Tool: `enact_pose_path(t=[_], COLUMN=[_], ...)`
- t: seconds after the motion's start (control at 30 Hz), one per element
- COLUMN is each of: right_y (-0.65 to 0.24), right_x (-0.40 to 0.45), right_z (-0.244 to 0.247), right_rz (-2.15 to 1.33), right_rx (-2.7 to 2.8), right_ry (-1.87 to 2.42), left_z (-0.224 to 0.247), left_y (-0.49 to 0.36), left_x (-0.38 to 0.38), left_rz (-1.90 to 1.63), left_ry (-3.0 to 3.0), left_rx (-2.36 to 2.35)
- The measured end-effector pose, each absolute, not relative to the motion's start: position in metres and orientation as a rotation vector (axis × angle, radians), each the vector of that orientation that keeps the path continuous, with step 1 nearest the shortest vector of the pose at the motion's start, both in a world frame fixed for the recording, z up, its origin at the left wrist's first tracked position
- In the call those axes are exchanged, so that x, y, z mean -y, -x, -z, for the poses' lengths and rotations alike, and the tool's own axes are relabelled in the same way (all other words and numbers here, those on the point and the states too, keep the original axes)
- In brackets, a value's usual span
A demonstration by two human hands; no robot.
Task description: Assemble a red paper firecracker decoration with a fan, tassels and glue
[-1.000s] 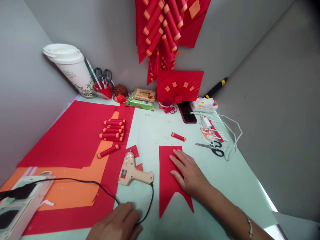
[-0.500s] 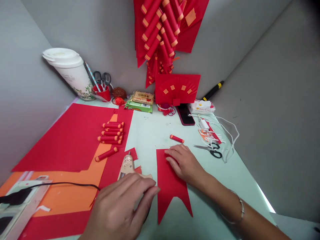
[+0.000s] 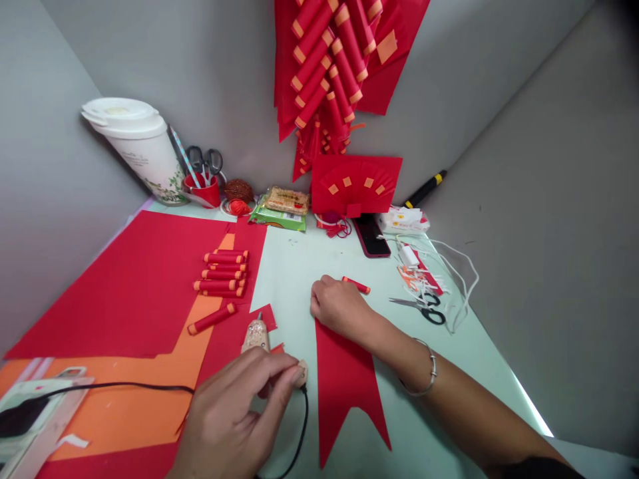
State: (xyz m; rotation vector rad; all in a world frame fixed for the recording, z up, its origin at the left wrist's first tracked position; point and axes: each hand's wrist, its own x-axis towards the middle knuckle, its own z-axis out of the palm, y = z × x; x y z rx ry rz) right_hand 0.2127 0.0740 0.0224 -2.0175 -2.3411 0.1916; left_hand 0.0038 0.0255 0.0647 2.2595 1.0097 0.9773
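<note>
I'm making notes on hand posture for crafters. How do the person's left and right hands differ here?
Pose: the left hand has thumb and forefinger tips close together; the right hand is curled, fingers mostly hidden. Place: the left hand partly hides the glue gun; the right hand covers the far end of the notched red paper. Size in view: the left looks larger than the right. Both are bare, backs toward the camera.

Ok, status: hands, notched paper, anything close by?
Left hand in front of glue gun, grip unclear. Right hand at top of notched red paper, grip hidden. Small red roll close beside right hand.
</note>
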Motion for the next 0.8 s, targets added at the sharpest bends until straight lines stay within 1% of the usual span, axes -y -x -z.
enact_pose_path(t=[0.17, 0.3, 0.4, 0.6, 0.8], right_y=[-0.224, -0.264, -0.287, -0.276, -0.296], right_x=[-0.092, -0.111, -0.113, -0.084, -0.068], right_z=[-0.029, -0.045, -0.055, -0.043, -0.028], right_rz=[-0.201, -0.038, 0.024, -0.307, -0.384], right_rx=[2.294, 2.024, 1.896, 2.126, 2.027], right_ry=[2.050, 2.146, 2.123, 1.866, 2.027], left_z=[-0.064, -0.061, -0.059, -0.056, -0.054], left_y=[-0.004, -0.003, -0.002, -0.001, -0.001], left_x=[-0.025, -0.024, -0.024, -0.023, -0.020], left_rz=[-0.982, -0.984, -0.960, -0.928, -0.915], left_ry=[-2.257, -2.261, -2.260, -2.268, -2.274], left_rx=[-1.004, -1.007, -0.991, -0.946, -0.940])
